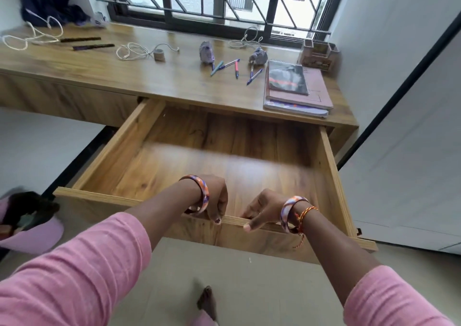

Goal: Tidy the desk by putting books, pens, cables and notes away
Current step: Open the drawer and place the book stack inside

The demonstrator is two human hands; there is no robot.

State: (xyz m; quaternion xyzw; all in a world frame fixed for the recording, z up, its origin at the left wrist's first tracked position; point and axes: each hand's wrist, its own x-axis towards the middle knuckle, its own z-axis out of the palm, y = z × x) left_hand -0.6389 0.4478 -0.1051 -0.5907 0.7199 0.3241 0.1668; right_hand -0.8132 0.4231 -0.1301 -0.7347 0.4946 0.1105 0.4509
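Note:
A wide wooden drawer stands pulled out from under the desk, and nothing lies inside it. My left hand and my right hand both grip its front panel from above, fingers curled over the top edge. On the desk's right end lies a stack of books. Several pens are scattered in the middle, beside two crumpled paper notes. A white cable is coiled left of them, a second white cable lies at the far left, and a thin one lies by the window.
A wooden desk organiser stands at the back right corner. Two dark pens lie at the left. A small cork roll sits by the coiled cable. Dark blue cloth hangs at the back left. A white wall is at the right.

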